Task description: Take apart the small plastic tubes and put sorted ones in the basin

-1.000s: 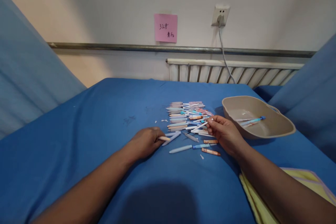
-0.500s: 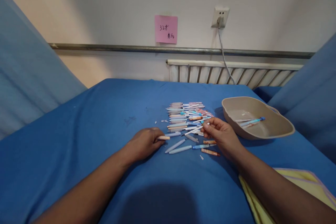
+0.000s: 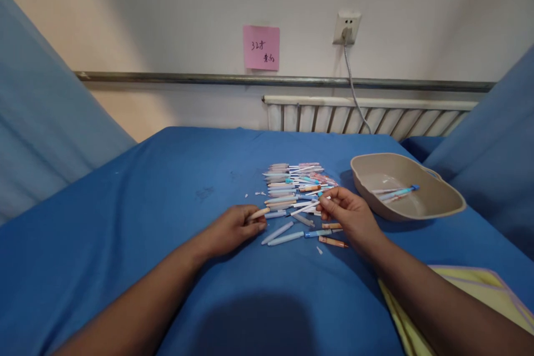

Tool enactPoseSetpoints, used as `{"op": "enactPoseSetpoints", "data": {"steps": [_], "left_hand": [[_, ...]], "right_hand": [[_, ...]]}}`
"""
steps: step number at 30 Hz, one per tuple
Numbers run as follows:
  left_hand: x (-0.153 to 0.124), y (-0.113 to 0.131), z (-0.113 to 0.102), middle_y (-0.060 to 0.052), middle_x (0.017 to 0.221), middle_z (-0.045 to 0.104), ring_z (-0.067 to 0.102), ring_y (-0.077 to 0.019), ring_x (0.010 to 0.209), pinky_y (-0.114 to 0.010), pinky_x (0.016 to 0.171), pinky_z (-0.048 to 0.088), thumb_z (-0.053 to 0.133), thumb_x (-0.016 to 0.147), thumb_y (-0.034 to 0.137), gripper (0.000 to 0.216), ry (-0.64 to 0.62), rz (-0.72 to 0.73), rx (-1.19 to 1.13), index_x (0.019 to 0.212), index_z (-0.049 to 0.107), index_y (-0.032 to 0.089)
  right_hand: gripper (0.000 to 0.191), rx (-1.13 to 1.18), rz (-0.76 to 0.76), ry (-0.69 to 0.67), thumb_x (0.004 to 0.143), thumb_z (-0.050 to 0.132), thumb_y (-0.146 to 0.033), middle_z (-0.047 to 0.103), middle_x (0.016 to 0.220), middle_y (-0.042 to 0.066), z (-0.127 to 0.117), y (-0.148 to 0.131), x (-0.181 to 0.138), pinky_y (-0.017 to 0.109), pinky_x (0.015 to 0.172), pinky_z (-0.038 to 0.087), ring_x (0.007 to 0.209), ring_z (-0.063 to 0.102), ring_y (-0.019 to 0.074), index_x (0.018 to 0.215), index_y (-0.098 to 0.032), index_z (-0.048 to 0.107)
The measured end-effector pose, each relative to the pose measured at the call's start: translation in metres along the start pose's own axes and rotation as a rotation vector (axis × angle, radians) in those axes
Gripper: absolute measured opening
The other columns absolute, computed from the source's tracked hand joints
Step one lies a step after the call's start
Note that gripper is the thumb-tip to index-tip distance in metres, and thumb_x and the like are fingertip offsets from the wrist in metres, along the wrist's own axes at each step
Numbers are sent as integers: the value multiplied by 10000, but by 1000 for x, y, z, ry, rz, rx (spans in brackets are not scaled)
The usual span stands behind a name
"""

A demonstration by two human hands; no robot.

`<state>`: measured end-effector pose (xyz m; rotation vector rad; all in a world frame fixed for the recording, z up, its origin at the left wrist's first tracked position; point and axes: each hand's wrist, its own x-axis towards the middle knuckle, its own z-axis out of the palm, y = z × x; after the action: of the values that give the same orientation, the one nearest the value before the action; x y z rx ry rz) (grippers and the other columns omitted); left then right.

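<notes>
By the left hand (image 3: 236, 228), its fingers curled, a peach-coloured barrel (image 3: 261, 213) is gripped just left of the pen pile (image 3: 281, 188); by the right hand (image 3: 348, 212), thumb and fingers pinched, a slim white stick (image 3: 304, 208) is held at the pile's right side. Both are best held lightly, the stick lifted clear so that loose pens (image 3: 286, 238) are not nudged. Farther right, a few pens are held in a tan basin (image 3: 442, 193).
</notes>
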<state>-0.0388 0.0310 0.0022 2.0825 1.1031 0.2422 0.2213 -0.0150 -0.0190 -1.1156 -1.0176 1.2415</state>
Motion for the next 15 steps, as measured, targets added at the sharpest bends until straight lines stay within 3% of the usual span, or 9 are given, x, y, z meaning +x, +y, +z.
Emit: {"op": "enactPoseSetpoints", "data": {"steps": [4,11,15], "left_hand": [[1,7,3,72,582,360,285,-83,513,-206,486,254,557,798,444,300,-29,-51,-340,703,469,173],[2,10,5,65,585,388,294,-80,526,-206,488,251,610,753,452,316,-6,-68,-418,694,494,163],[2,9,7,63,588,405,309,-78,528,-205,487,258,613,753,455,318,-18,-66,-415,709,514,156]], "right_hand": [[314,-16,-61,8,690,740,-466,652,663,5,6,-5,-6,217,493,412,544,550,111,764,-191,607],[282,-48,-96,-17,709,730,-452,642,643,6,10,-8,-13,241,529,456,544,555,118,728,-196,611],[292,-68,-37,-16,708,726,-469,650,668,17,10,-7,-16,228,461,451,563,562,137,762,-205,615]]}}
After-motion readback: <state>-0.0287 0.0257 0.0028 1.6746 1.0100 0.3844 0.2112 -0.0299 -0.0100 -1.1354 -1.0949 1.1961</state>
